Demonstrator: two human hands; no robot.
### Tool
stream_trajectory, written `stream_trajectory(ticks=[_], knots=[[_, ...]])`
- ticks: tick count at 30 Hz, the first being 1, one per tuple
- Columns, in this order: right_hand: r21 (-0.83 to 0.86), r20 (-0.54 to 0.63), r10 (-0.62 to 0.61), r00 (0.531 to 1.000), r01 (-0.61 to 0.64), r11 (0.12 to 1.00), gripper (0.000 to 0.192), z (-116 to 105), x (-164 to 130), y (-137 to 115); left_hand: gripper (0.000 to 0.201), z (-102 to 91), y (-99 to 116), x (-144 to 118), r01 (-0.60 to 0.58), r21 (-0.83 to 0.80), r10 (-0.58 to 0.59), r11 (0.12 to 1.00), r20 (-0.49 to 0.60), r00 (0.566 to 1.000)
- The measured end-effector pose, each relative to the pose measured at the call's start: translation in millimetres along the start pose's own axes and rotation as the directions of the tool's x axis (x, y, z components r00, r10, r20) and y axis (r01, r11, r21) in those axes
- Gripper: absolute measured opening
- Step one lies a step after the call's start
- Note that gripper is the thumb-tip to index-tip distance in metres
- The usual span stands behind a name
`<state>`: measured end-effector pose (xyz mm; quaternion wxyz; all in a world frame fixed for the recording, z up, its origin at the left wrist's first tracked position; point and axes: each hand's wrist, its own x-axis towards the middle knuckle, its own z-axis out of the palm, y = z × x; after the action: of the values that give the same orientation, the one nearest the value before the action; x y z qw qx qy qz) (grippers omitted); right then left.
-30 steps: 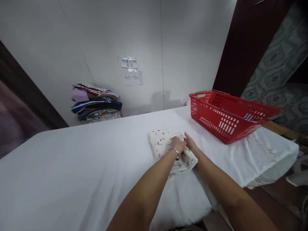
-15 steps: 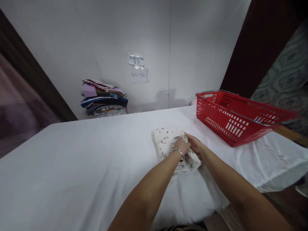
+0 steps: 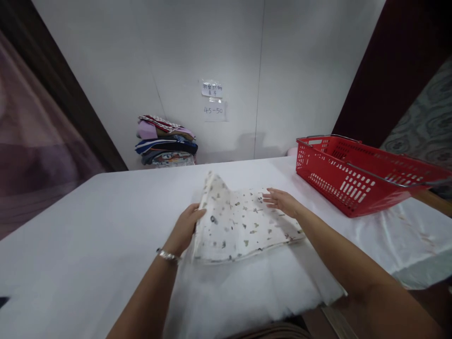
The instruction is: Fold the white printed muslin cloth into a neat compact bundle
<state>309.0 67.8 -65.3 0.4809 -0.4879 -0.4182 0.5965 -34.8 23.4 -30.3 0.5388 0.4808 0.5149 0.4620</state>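
Observation:
A white cloth [image 3: 243, 223] with a small printed pattern lies folded in layers on the white-covered table [image 3: 106, 245]. Its left end is raised, and my left hand [image 3: 185, 228], with a silver bracelet at the wrist, grips that edge between thumb and fingers. The fingers behind the cloth are partly hidden. My right hand [image 3: 282, 201] is at the cloth's right part with its fingers stretched out and slightly spread; whether they touch the fabric I cannot tell.
A red plastic basket [image 3: 335, 176] with metal handles stands at the right of the table. Against the back wall is a stack of folded fabrics [image 3: 165, 141]. Two paper signs [image 3: 213, 110] are taped to the wall. A sheer pinkish curtain [image 3: 31, 155] hangs at the left.
The cloth has been opened out leftward from a smaller folded bundle. My left hand has moved left with its edge, while my right hand has come off the bundle and opened. The view has shifted slightly.

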Motion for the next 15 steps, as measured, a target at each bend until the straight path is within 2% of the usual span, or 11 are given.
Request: stream_trajectory(ticks=[3,5,7,11,15], knots=[[-0.258,-0.228,-0.082,0.970,0.021,0.966,0.034,-22,5,9,0.036,-37.8,-36,-14,0.191,0.013,-0.189,0.981,-0.119,0.975],[-0.437,-0.341,-0.179,0.923,0.013,0.899,0.029,-39,7,16,0.032,-49.1,-56,-20,0.307,0.028,-0.301,0.951,-0.139,0.944],[-0.531,-0.389,-0.238,0.890,-0.005,0.847,0.029,-56,9,21,0.030,-53.1,-67,-23,0.363,0.053,-0.353,0.930,-0.140,0.925],[-0.583,-0.414,-0.238,0.879,-0.055,0.811,0.034,-77,15,25,0.042,-55.7,-65,-16,0.414,0.098,-0.398,0.905,-0.151,0.905],[-0.587,-0.418,-0.216,0.883,-0.081,0.805,0.042,-80,36,24,0.059,-60.0,-56,10,0.392,0.091,-0.355,0.915,-0.277,0.893]])
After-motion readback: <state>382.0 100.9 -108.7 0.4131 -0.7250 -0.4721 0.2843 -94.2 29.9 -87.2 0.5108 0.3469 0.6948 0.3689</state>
